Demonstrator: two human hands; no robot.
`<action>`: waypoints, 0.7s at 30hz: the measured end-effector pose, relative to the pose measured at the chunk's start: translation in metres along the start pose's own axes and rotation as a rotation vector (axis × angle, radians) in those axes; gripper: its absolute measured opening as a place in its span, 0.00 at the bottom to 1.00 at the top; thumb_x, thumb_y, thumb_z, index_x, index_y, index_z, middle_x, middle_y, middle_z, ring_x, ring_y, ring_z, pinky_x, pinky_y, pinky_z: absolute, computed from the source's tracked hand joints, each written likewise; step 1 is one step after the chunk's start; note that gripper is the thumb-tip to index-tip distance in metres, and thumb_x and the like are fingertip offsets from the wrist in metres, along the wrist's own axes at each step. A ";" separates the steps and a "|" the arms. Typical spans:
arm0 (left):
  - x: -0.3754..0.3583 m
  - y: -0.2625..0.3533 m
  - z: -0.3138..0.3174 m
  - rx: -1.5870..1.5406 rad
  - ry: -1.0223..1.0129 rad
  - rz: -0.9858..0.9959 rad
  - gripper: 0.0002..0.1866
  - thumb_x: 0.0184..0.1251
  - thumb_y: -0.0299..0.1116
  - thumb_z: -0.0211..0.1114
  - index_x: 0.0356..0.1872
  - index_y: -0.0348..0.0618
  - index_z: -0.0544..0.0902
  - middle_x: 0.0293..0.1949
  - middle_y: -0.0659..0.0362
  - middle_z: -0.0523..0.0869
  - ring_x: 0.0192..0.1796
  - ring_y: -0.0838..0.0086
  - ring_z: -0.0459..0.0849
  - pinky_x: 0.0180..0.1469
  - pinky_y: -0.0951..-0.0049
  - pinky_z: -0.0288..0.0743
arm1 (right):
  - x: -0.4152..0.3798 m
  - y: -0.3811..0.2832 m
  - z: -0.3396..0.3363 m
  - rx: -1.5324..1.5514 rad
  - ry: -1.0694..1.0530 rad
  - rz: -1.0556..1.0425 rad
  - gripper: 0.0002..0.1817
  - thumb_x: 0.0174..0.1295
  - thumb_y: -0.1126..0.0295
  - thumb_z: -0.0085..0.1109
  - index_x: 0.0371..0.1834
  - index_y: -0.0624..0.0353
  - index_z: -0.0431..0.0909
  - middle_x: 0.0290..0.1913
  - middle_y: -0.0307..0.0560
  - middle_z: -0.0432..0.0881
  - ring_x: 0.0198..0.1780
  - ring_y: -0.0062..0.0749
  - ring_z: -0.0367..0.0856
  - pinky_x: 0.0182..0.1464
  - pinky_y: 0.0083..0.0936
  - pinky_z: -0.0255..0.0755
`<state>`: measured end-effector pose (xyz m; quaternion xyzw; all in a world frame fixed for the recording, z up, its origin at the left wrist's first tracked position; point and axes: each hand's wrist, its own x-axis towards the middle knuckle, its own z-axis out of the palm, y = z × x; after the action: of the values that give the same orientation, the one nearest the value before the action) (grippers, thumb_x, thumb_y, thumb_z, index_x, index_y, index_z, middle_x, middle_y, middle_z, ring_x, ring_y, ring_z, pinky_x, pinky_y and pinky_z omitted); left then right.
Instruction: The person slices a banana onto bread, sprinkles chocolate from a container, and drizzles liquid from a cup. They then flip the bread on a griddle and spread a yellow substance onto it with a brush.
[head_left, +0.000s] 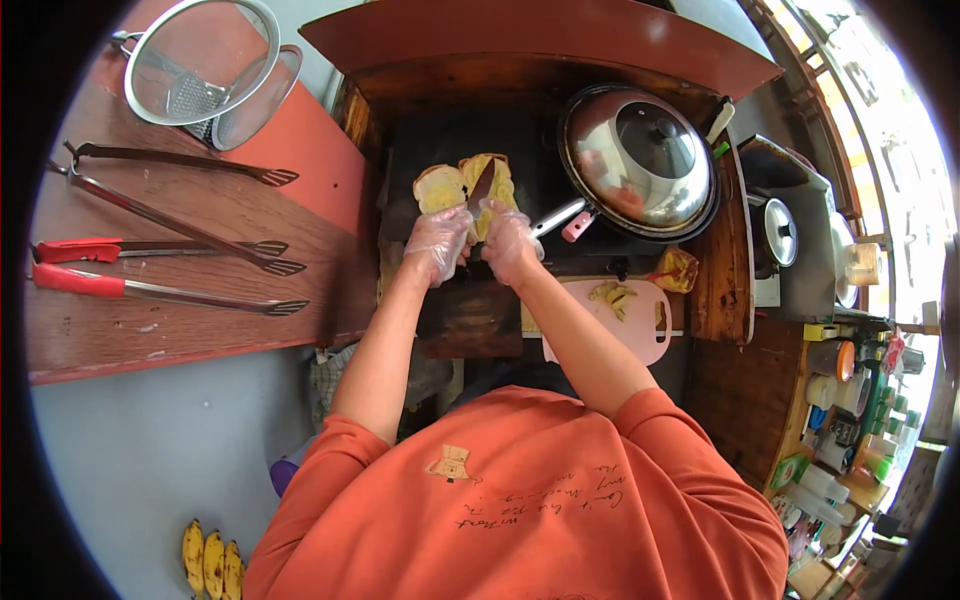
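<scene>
Both hands wear clear plastic gloves. My left hand is closed at the lower edge of a bread slice with a pale yellow topping. My right hand has its fingers closed at the lower right edge of a second slice, which has a thicker yellow topping. A dark knife blade lies slanted over this second slice. Its lower end runs down between the hands, where its handle is hidden, so which hand holds it cannot be told. The slices are side by side above a dark surface.
A lidded pan stands to the right, its handle reaching toward my right hand. Below it are a pink cutting board with pale slices and a yellow-red packet. Tongs and strainers lie on the left table. Bananas are lower left.
</scene>
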<state>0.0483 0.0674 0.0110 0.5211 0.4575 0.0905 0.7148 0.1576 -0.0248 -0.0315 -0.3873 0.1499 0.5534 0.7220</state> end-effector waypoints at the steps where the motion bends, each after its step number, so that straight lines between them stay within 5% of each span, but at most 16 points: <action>1: -0.002 0.004 0.000 0.027 -0.005 -0.011 0.25 0.73 0.37 0.66 0.68 0.43 0.78 0.28 0.61 0.83 0.23 0.76 0.80 0.22 0.74 0.74 | -0.007 -0.005 0.012 -0.203 0.094 -0.080 0.19 0.69 0.70 0.53 0.63 0.51 0.75 0.23 0.33 0.64 0.22 0.25 0.63 0.21 0.28 0.57; 5: -0.010 0.013 -0.001 0.088 -0.018 0.010 0.24 0.74 0.38 0.64 0.68 0.43 0.78 0.27 0.62 0.82 0.24 0.77 0.79 0.23 0.75 0.74 | 0.031 -0.003 0.001 -0.253 0.004 -0.186 0.22 0.64 0.66 0.59 0.63 0.54 0.77 0.27 0.38 0.75 0.30 0.32 0.76 0.29 0.36 0.72; 8: -0.008 0.013 -0.004 0.088 -0.031 0.011 0.24 0.74 0.38 0.64 0.69 0.43 0.78 0.27 0.62 0.82 0.24 0.78 0.79 0.24 0.75 0.74 | 0.010 -0.022 0.027 -2.446 0.016 -0.499 0.31 0.51 0.69 0.70 0.61 0.65 0.77 0.47 0.53 0.87 0.52 0.38 0.86 0.54 0.23 0.78; 14: -0.001 0.011 -0.006 0.117 -0.038 -0.019 0.25 0.75 0.37 0.63 0.69 0.42 0.77 0.26 0.62 0.82 0.22 0.78 0.77 0.23 0.75 0.73 | 0.020 -0.024 0.022 -2.220 0.086 -0.808 0.29 0.49 0.73 0.71 0.59 0.63 0.79 0.46 0.49 0.87 0.48 0.38 0.86 0.50 0.26 0.79; 18: -0.007 0.018 -0.004 0.118 -0.049 -0.045 0.25 0.74 0.37 0.63 0.69 0.41 0.77 0.26 0.62 0.82 0.22 0.78 0.77 0.22 0.75 0.72 | 0.054 -0.016 0.007 -1.898 0.162 -0.736 0.26 0.51 0.73 0.69 0.56 0.59 0.80 0.43 0.45 0.86 0.44 0.35 0.86 0.45 0.26 0.79; 21: -0.009 0.017 -0.003 0.095 -0.065 -0.061 0.25 0.74 0.37 0.63 0.69 0.41 0.77 0.25 0.62 0.82 0.22 0.78 0.77 0.22 0.76 0.72 | 0.052 -0.022 0.014 -1.899 0.141 -0.485 0.27 0.50 0.72 0.71 0.58 0.56 0.80 0.54 0.46 0.86 0.57 0.36 0.85 0.57 0.26 0.79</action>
<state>0.0467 0.0716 0.0300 0.5428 0.4535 0.0300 0.7062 0.1919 0.0189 -0.0468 -0.8591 -0.3982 0.2563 0.1942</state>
